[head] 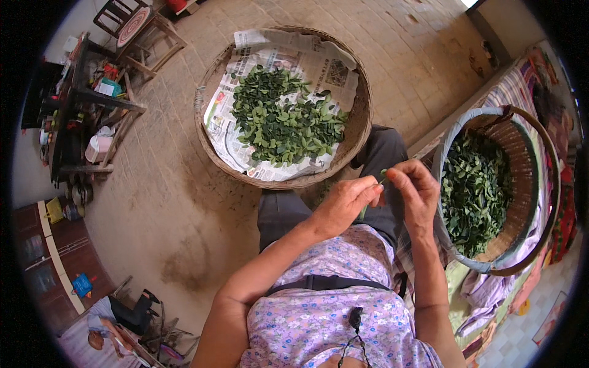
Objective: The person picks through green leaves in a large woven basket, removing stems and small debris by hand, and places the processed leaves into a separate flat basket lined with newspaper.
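Observation:
My left hand (343,204) and my right hand (416,191) meet above my lap, fingertips close together. Pinched in the left fingers is a thin green sprig (363,212), part of it showing below the hand. The right thumb and forefinger grip a small green leaf tip (383,173) beside it. Ahead of my knees, a round shallow woven basket (205,142) lined with newspaper (336,60) holds a heap of picked green leaves (287,122). To my right stands a deep woven basket (524,161) with a hoop handle, partly filled with leafy sprigs (476,193).
The deep basket rests on a cloth-covered bed or bench (504,101) along my right side. A dark wooden table (87,96) with clutter and a wooden chair (133,27) are at the far left. A seated person (108,317) is at the lower left.

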The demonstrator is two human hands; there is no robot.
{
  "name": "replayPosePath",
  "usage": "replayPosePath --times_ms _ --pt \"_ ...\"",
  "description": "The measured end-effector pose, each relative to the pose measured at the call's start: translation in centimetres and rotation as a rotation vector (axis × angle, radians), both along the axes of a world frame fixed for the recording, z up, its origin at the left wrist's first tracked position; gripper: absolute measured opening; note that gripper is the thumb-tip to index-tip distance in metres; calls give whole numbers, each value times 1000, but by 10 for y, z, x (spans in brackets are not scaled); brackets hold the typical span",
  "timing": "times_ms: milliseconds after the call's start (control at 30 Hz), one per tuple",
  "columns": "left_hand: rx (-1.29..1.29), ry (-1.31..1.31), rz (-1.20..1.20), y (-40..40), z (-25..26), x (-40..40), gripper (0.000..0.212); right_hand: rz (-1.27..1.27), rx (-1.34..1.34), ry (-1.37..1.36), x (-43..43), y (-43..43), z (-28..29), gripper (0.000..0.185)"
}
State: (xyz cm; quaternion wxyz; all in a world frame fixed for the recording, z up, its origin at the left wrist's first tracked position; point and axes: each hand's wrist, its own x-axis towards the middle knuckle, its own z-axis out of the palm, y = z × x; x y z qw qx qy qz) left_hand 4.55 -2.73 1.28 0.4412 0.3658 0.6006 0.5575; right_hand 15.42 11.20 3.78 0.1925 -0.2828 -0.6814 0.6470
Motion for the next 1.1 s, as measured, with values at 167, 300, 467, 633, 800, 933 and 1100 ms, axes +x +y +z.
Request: replayPosePath --times_ms 167,300,467,633,800,933,1100 --pt "-6 -280 51 -21 -12 -9 32 -365 142 181 11 52 -2 11" --pt "43 -55 202 -28 -45 -52 27 -367 188 6 20 52 21 11" --pt "-354 522 559 -22 -83 -133 85 252 304 -40 31 5 -8 22" --pt "-252 427 534 -8 -72 -109 78 -85 252 -198 77 50 6 20" --pt "-313 396 427 -6 -79 -84 73 -274 886 -528 134 159 -29 13" --pt "-279 381 372 -4 -71 -73 69 -174 1182 -721 139 196 -63 9" --pt "-259 385 297 5 -57 -61 61 -64 1385 -764 136 212 -89 9"
